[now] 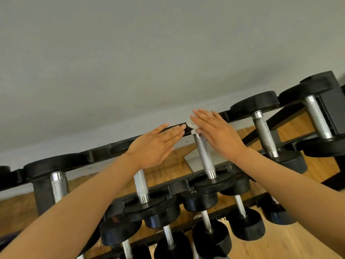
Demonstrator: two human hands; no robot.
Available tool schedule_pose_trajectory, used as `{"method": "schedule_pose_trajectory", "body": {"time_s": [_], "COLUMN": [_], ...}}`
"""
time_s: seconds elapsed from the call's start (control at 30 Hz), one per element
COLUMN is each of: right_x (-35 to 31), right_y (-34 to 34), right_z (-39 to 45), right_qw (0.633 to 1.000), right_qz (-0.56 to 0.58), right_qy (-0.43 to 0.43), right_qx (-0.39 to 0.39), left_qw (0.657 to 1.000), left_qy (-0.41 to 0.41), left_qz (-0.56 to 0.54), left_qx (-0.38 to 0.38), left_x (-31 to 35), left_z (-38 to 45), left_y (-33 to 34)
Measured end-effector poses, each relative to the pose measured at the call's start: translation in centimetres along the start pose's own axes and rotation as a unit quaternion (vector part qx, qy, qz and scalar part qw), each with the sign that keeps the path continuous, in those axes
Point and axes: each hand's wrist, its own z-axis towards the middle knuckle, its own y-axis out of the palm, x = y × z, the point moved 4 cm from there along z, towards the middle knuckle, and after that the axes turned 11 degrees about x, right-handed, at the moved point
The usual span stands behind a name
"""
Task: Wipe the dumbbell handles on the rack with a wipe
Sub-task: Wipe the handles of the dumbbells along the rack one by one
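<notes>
Right hand (216, 133) flat, open, wipe (191, 125) beneath its fingertips above handle (204, 156), left hand (158, 146) open

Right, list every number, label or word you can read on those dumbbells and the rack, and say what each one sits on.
"22": faint pale digits on the black dumbbell head on the middle tier; possibly part of a longer number, too blurred to be sure.
Small pale tag on the lower rail: too small to read.
Nothing else legible.
</notes>
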Motion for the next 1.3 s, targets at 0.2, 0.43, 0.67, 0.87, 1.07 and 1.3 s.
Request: {"method": "schedule_pose_trajectory", "body": {"time_s": [0.2,0.43,0.67,0.87,1.07,1.3], "right_x": [-1.0,-0.4,1.4,-0.5,3.4,-0.3], "right_y": [1.4,0.9,0.1,1.4,-0.7,1.3], "right_z": [0.1,0.2,-1.4,0.8,-2.7,0.0], "right_qw": [0.999,0.998,0.994,0.999,0.987,0.997], "right_qz": [-0.035,-0.025,0.075,0.034,0.09,0.053], "right_qy": [-0.033,-0.06,0.06,-0.026,0.125,-0.035], "right_qx": [0.02,0.023,0.054,0.027,0.05,0.033], "left_qw": [1.0,1.0,1.0,1.0,1.0,1.0], "left_qy": [0.003,0.0,0.001,-0.004,-0.003,-0.002], "left_qz": [0.013,0.013,0.018,0.002,0.012,0.006], "left_qx": [0.001,-0.004,-0.01,-0.007,-0.01,-0.005], "left_x": [0.0,0.0,0.0,0.1,0.2,0.2], "left_z": [-0.1,-0.2,-0.3,-0.1,-0.3,-0.3], "left_y": [0.1,0.1,0.2,-0.2,-0.1,-0.1]}}
